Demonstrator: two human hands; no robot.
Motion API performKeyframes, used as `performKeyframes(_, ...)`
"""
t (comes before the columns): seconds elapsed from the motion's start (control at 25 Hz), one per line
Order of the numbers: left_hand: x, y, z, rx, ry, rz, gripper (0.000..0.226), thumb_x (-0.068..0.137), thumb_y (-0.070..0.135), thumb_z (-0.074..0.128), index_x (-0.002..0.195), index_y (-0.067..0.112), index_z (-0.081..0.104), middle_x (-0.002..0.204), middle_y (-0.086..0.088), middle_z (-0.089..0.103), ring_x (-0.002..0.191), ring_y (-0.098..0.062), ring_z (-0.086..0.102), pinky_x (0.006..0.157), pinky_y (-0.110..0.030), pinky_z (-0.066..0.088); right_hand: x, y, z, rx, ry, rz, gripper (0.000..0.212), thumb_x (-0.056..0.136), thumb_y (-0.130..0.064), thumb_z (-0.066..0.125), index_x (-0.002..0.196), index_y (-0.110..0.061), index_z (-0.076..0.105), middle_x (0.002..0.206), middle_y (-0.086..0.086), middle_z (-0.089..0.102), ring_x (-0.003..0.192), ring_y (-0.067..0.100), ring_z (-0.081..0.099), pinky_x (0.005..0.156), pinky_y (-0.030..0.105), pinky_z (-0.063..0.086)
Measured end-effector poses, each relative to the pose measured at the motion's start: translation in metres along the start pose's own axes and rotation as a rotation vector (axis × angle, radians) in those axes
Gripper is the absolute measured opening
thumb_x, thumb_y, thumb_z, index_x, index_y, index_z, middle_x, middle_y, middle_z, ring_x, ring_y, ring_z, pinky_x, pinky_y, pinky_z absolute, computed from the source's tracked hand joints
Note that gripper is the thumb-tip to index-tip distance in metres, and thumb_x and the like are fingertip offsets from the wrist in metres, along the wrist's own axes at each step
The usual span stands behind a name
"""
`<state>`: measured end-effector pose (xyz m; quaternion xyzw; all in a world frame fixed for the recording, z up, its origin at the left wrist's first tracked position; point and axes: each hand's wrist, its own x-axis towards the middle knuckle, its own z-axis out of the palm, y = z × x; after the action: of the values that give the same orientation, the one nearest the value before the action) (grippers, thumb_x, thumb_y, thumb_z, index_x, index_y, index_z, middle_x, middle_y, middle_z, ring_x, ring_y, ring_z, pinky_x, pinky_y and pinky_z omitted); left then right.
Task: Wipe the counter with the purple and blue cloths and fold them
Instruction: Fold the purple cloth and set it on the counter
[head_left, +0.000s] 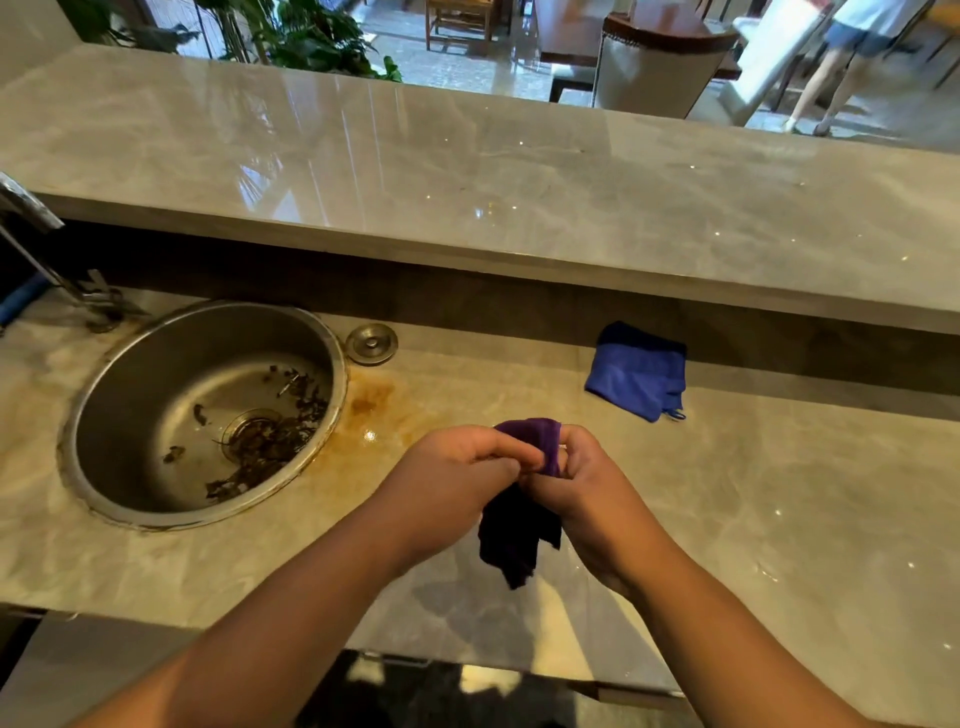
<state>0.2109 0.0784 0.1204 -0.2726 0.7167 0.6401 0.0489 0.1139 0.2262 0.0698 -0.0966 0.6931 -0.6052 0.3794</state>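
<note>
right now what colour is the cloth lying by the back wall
Blue; the cloth lies folded on the counter, clear in the head view.

Bright daylight from beyond; glare on raised counter (467, 171); edges curved, background blurred.

A pale marble-look worktop (779, 493) runs across the near part of the room, glossy enough to catch small bright points of light. A round steel sink (98, 415) is set into it on the left, with dark leaf scraps lying around its drain and a rusty brown stain (369, 400) just beside its rim. A metal tap (47, 260) rises at the far left, and a round metal cap (372, 343) sits behind the sink. A raised marble ledge (467, 197) stands beyond, over a dark recessed wall. Past it lie a shiny tiled floor (467, 67), green leafy plants (311, 41), wooden chairs (460, 23) and a white-backed chair (654, 73).
</note>
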Motion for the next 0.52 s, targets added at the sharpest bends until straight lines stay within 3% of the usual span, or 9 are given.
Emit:
performKeyframes(0.12,0.011,-0.029,-0.043,-0.097,0.159,-0.018,0.029,0.087,0.022,0.073,0.113,0.034,0.071,0.12,0.005,0.074,0.113,-0.016,0.068,0.099,-0.036,0.055,0.005,-0.017,0.014,0.065,0.003,0.052,0.043,0.093,0.014,0.055,0.128,-0.011,0.063,0.114,0.021,0.077,0.109,0.039,0.074,0.095,0.051,0.06)
performKeyframes(0.24,0.02,-0.052,-0.064,-0.346,-0.214,-0.16,0.056,0.08,0.033,0.071,0.135,0.031,0.062,0.14,0.001,0.068,0.131,-0.021,0.061,0.117,-0.05,0.041,0.012,-0.036,0.013,0.207,-0.023,0.062,0.044,0.096,0.012,0.048,0.131,-0.007,0.065,0.12,0.02,0.076,0.112,0.039,0.073,0.101,0.052,0.058)
performKeyframes(0.32,0.03,-0.05,-0.057,-0.424,-0.347,-0.156,0.047,0.09,0.032,0.068,0.136,0.022,0.064,0.133,-0.006,0.073,0.127,-0.027,0.067,0.113,-0.052,0.047,0.02,-0.039,0.003,0.364,0.031,0.059,0.04,0.1,0.006,0.046,0.131,-0.008,0.068,0.122,0.019,0.075,0.111,0.034,0.073,0.101,0.049,0.056)
performKeyframes(0.44,0.059,-0.039,-0.029,-0.305,-0.109,-0.142,0.024,0.1,0.022,0.065,0.124,0.021,0.067,0.113,-0.007,0.081,0.104,-0.025,0.078,0.098,-0.049,0.061,0.03,-0.017,-0.013,0.394,0.115,0.181,0.031,0.107,-0.014,0.052,0.131,-0.025,0.068,0.126,0.013,0.076,0.117,0.032,0.073,0.106,0.053,0.055)
performKeyframes(0.52,0.081,-0.042,-0.01,-0.218,-0.033,-0.189,0.018,0.101,0.021,0.066,0.119,0.022,0.066,0.105,-0.006,0.082,0.092,-0.022,0.08,0.083,-0.041,0.066,0.036,0.008,-0.023,0.269,0.088,0.282,0.039,0.103,-0.008,0.06,0.135,-0.029,0.062,0.122,0.011,0.078,0.112,0.034,0.076,0.098,0.054,0.06)
